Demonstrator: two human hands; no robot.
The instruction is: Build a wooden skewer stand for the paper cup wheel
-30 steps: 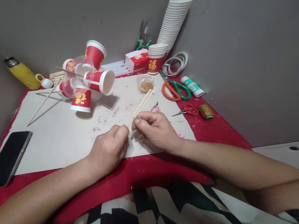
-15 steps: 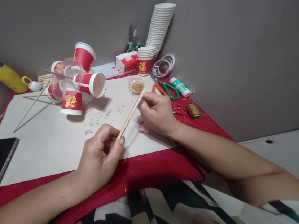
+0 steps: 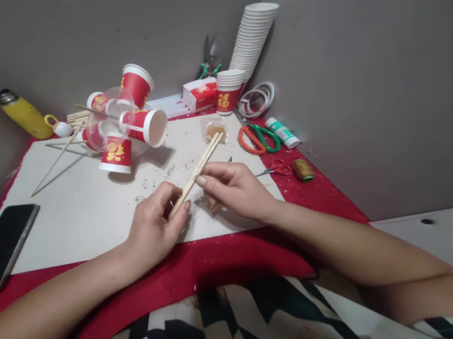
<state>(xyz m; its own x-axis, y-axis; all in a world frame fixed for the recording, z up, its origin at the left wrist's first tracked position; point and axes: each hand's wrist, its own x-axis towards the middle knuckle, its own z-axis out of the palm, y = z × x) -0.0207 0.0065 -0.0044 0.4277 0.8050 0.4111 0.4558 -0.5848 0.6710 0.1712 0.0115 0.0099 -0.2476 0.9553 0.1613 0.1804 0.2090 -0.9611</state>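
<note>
I have the sticks slanting up and away over the pale sheet, between both hands. My left hand holds their near end, thumb on one side and curled fingers on the other, probably so that the bundle stays steady and the far part stays free. My right hand has its thumb and forefinger in a narrow pinch at the sticks, near their middle, which looks like a place for fine control; whether something thin sits under those fingertips, I cannot tell. Beyond, the far tips overlap the bands in my view. The large scissors, small scissors and spool lie to the right, I suppose to be within easy reach. The joined cups stand at the back left, and the phone lies at the left edge, both well apart from my fingers.
</note>
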